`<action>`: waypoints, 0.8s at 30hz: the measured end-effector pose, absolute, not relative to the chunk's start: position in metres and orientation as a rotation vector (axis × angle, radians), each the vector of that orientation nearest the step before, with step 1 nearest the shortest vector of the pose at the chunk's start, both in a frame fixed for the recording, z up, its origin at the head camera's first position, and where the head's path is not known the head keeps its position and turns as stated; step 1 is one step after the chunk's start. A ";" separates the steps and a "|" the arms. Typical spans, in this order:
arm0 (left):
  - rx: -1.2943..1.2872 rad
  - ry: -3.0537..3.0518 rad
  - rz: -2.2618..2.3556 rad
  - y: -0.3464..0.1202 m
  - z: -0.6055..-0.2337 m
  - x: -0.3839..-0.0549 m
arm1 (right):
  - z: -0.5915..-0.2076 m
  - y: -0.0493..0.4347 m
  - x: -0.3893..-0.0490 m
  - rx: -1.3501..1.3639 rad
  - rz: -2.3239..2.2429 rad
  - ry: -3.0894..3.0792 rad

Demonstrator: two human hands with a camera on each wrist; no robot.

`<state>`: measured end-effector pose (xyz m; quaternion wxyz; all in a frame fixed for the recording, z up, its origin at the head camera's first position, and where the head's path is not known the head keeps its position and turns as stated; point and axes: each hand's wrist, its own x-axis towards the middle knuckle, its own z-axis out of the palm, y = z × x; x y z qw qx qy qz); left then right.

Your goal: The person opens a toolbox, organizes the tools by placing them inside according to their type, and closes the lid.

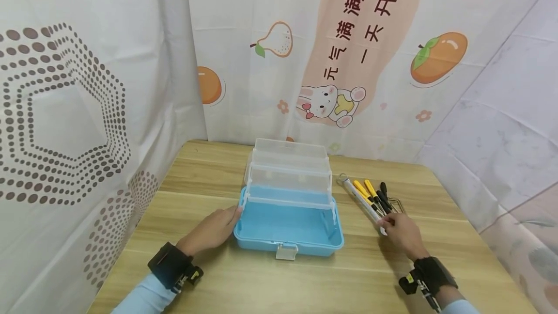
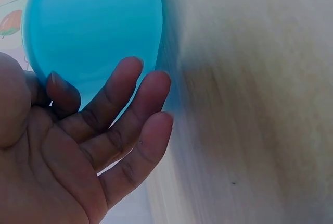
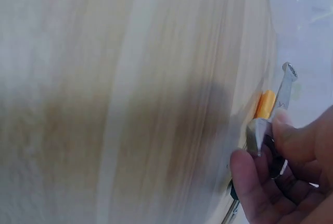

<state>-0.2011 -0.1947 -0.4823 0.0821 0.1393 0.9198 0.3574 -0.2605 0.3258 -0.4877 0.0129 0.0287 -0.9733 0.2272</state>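
A light-blue toolbox [image 1: 287, 246] with clear fold-out trays [image 1: 289, 173] stands on the table. Against its left side rests my left hand [image 1: 213, 229], its fingertips at the blue wall [image 2: 99, 31] in the left wrist view and its fingers loosely bent. To the right of the box, my right hand [image 1: 403, 234] pinches the near end of a silver combination wrench [image 1: 362, 200] between thumb and fingers. The ring end of the wrench [image 3: 285, 91] points away from me. Yellow-handled screwdrivers [image 1: 366, 190] lie right beside it.
Black-handled tools [image 1: 383, 195] and a bent metal hex key [image 1: 397, 202] lie close to the right hand. A clear latch [image 1: 286, 252] hangs at the box front. Behind the wooden table [image 1: 279, 287] hangs a printed curtain [image 1: 244, 120], with more cloth at both sides.
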 end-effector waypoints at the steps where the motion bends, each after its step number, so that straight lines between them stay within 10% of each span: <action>1: 0.418 2.748 1.063 -0.195 -0.482 -0.201 | -0.488 0.327 -0.260 0.085 0.724 -3.026; 24: 0.497 2.784 1.012 -0.198 -0.481 -0.205 | -0.469 0.337 -0.237 -0.133 1.103 -2.946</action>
